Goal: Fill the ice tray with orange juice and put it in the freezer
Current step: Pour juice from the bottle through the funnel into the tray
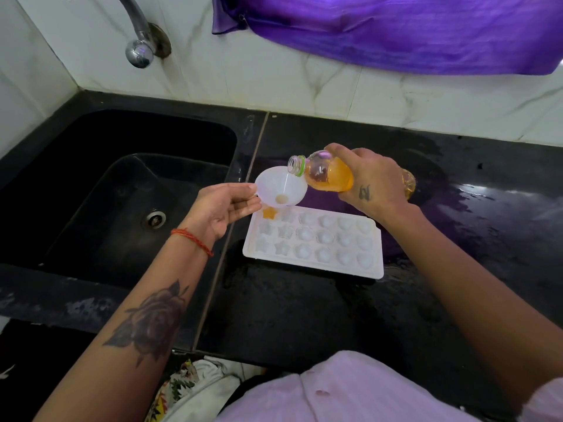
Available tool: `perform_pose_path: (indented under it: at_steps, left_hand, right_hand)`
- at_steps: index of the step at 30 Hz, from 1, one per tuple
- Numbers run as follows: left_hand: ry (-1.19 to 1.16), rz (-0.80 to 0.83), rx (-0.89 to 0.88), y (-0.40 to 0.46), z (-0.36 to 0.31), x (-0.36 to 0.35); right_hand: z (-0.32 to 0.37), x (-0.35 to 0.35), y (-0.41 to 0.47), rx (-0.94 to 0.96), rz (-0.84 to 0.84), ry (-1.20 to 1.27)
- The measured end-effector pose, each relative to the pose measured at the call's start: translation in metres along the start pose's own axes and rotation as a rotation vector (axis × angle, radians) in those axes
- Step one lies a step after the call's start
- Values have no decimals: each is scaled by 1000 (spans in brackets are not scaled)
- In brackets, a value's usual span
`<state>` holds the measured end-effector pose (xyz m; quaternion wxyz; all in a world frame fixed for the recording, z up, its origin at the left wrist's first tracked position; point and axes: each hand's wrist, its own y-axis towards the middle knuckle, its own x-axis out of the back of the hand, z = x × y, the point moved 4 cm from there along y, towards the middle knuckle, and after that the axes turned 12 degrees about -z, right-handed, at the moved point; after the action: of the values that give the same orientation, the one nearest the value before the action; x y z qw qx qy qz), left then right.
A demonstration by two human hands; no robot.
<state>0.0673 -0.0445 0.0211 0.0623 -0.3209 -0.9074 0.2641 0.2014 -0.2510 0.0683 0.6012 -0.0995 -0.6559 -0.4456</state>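
Nearest the camera, a pale pink shirt front (350, 391) fills the lower edge, with a patterned cloth (185, 388) bunched to its left. Beyond them runs the glossy black stone counter (304, 315), wet in patches.

On that counter lies the white plastic ice tray (313, 243) with three rows of moulded star, round and heart cells. It lies flat, its long side roughly along the counter's length. Only the far-left star cell (269, 212) holds orange juice; the other cells look unfilled.

Just above the tray's far-left corner, the left hand (227, 208) pinches the small side tab of a translucent white plastic funnel (281, 187) between thumb and curled fingers. A red thread band (192, 240) circles that wrist, and a dark rose tattoo marks the forearm. The funnel is tilted, its wide mouth turned up and toward the right, its spout end near the filled star cell; whether the spout touches the tray cannot be told.

Above the tray's far edge, the right hand (368, 181) is wrapped around the body of a clear plastic bottle of orange juice (327, 175) with a green neck ring. The bottle is tipped nearly level, its uncapped mouth at the funnel's rim. Juice sits in the bottle's body, short of the neck.

Left of the tray, past a seam in the counter, a deep black sink (122, 184) with a steel drain is sunk into the top. Beyond the tray, the white marble-look wall tiles (304, 86) rise, carrying a chrome tap (138, 41) over the sink and a purple satin cloth (396, 32) hanging above the tray's side.
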Motion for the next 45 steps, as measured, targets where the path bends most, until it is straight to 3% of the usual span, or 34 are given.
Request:
perform_pose_path:
  at_steps: [21, 39, 45]
  left_hand:
    - [45, -17, 13, 1, 9, -12]
    - [6, 52, 7, 3, 4, -18]
    - [21, 90, 26, -1, 10, -31]
  right_hand:
    - [-16, -6, -9, 65, 34, -186]
    - [-24, 5, -15, -30, -7, -41]
    - [-33, 11, -22, -35, 1, -102]
